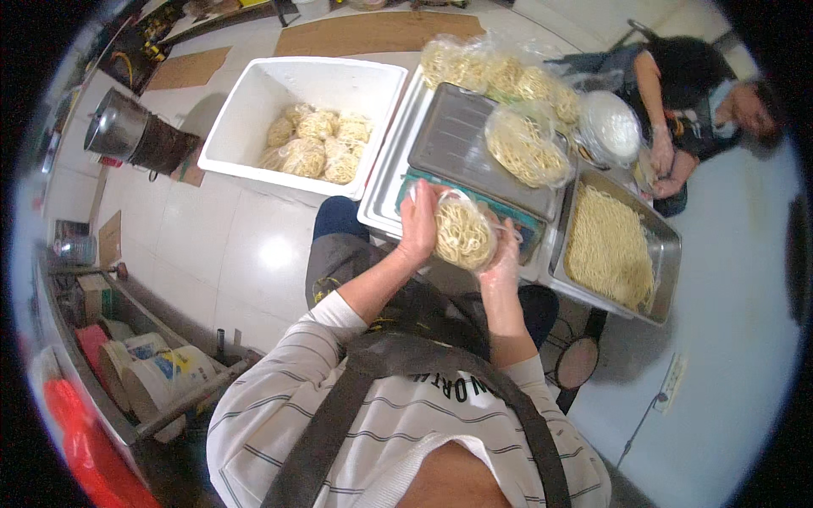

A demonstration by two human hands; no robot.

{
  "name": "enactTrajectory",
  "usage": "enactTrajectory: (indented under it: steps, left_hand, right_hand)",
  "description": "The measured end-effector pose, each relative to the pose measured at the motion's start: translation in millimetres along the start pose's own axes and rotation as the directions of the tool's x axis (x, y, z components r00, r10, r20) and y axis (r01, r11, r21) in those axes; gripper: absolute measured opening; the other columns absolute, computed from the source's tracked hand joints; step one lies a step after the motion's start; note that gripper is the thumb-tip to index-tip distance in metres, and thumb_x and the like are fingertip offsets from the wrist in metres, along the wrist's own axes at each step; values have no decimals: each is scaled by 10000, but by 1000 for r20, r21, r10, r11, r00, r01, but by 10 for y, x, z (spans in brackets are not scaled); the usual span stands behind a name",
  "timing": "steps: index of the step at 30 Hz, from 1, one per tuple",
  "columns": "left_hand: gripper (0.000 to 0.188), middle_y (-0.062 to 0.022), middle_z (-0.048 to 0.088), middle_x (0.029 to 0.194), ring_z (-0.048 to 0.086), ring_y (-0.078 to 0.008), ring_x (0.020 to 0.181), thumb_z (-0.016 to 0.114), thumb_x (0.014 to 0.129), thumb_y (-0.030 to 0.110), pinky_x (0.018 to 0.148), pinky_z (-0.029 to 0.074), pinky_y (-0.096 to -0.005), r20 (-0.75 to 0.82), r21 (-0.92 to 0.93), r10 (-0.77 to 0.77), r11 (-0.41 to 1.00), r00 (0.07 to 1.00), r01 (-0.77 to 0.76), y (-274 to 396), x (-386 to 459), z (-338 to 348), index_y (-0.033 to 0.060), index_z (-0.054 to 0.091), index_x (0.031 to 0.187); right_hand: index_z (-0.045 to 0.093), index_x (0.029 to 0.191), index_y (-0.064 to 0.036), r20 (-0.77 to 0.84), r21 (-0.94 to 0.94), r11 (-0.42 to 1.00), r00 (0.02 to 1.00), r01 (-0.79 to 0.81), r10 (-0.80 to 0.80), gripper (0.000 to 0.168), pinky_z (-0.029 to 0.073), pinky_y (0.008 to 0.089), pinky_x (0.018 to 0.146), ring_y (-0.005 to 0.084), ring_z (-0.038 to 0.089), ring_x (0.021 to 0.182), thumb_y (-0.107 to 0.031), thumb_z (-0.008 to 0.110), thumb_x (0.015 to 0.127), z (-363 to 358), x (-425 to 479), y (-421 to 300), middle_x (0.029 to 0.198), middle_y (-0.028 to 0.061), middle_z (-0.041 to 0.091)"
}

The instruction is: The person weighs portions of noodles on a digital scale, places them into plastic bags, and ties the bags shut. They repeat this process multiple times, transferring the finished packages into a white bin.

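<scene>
Between my palms is a clear plastic bag of noodles [465, 235], held just in front of the near edge of a scale. My left hand [419, 222] presses on its left side, and my right hand [500, 259] supports the right side, partly hidden by the bag. Behind them stands the teal weighing scale [409, 181] with a dark metal tray [454, 130] on top. Another bag of noodles [528, 145] rests on the right part of that tray. A deep metal pan [667, 251] to the right holds a bed of loose noodles [606, 244].
A white foam box [238, 127] on the left contains several bagged noodle portions [317, 146]. More bagged noodles [502, 73] line the far table edge, near a plastic-wrapped round stack [610, 127]. A co-worker [686, 95] sits at the right. Metal pot [117, 127] stands far left.
</scene>
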State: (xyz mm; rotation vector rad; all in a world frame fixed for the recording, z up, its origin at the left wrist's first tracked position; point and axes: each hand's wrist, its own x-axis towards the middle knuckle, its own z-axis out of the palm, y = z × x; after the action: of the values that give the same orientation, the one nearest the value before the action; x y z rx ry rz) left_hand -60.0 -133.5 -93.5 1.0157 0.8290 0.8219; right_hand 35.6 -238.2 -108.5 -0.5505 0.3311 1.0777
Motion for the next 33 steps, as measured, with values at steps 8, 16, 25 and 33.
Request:
enactTrajectory:
  steps: [8,16,25,33]
  left_hand:
    - [356,-12,486,655,434,-94,657,386,982,247,551,379,-286,-218,333,452,867,865,-370,123,650,-701,-9,532,783]
    - [500,-176,542,1166,486,-318,1118,734,748,244,954,379,-411,-42,795,864,333,501,-507,1238,1820,-1133,-5,532,1132]
    - [689,-177,398,1323,298,-386,1283,794,558,380,1034,241,-536,654,530,615,44,441,-847,411,1162,932,126,569,1158]
    - [309,-181,521,1207,341,-312,1267,628,709,170,1036,241,-482,427,400,240,815,872,-420,187,1478,1330,30,616,985]
  right_hand:
    - [532,1144,-59,533,-768,474,840,431,99,380,483,395,804,254,588,961,-294,548,846,463,1476,1115,1071,134,591]
    - [507,1171,-5,570,-775,241,811,585,-134,434,456,330,876,215,568,985,-93,660,775,1752,1282,517,1067,119,587]
    - [524,1007,2,207,-972,-160,303,173,-930,303,462,404,714,272,556,796,-122,657,765,-96,1050,-1665,912,162,565]
    - [588,951,-39,44,-564,766,937,309,-346,189,389,222,462,102,457,533,-61,658,777,-161,895,-2237,730,34,552]
